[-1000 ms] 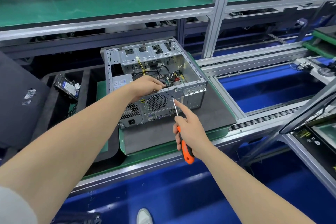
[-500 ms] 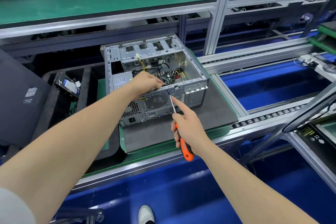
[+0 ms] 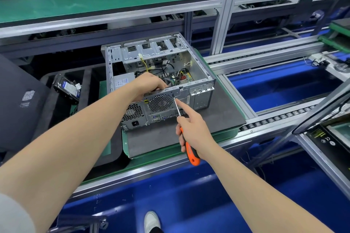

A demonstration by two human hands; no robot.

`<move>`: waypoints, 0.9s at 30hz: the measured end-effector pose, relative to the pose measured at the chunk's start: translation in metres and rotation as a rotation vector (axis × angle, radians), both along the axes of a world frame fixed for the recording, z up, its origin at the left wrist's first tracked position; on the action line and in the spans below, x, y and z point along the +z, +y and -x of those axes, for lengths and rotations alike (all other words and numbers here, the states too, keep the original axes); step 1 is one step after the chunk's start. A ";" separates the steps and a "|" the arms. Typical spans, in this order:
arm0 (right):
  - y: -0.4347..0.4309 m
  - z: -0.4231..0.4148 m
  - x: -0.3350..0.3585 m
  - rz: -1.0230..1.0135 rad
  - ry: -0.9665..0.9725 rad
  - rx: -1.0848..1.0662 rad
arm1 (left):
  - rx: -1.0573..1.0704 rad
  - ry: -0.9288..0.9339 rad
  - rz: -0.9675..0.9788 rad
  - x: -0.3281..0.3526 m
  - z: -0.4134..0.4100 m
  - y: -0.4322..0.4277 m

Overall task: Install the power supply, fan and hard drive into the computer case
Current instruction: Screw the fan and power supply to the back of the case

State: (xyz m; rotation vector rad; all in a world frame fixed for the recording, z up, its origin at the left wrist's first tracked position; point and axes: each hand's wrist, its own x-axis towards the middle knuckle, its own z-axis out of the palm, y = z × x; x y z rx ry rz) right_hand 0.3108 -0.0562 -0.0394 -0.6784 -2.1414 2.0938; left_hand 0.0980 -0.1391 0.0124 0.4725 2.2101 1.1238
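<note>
Hard drive (image 3: 66,89) lies bagged in the foam tray left of the computer case (image 3: 200,98), not yet installed. The power supply (image 3: 123,81) sits in the case's near-left corner. My left hand (image 3: 149,85) reaches over the rear wall. Its fingers curl down inside, and I cannot tell what they grip; I judge they brace the fan (image 3: 161,102) behind the round grille. The screwdriver (image 3: 189,149) tip meets a screw at the grille's upper-right corner. My right hand (image 3: 195,132) wraps the orange handle, index finger along the shaft. I should press the fan flush, set the blade square, and turn slowly.
</note>
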 end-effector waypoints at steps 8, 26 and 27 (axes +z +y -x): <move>0.001 0.003 0.001 -0.007 -0.002 -0.002 | -0.032 -0.003 0.056 0.003 -0.001 0.000; 0.001 0.007 0.002 -0.035 0.001 -0.001 | -0.071 -0.009 0.059 0.001 0.000 -0.001; 0.001 0.008 0.003 -0.034 0.001 -0.002 | -0.074 -0.011 0.062 0.001 0.000 -0.001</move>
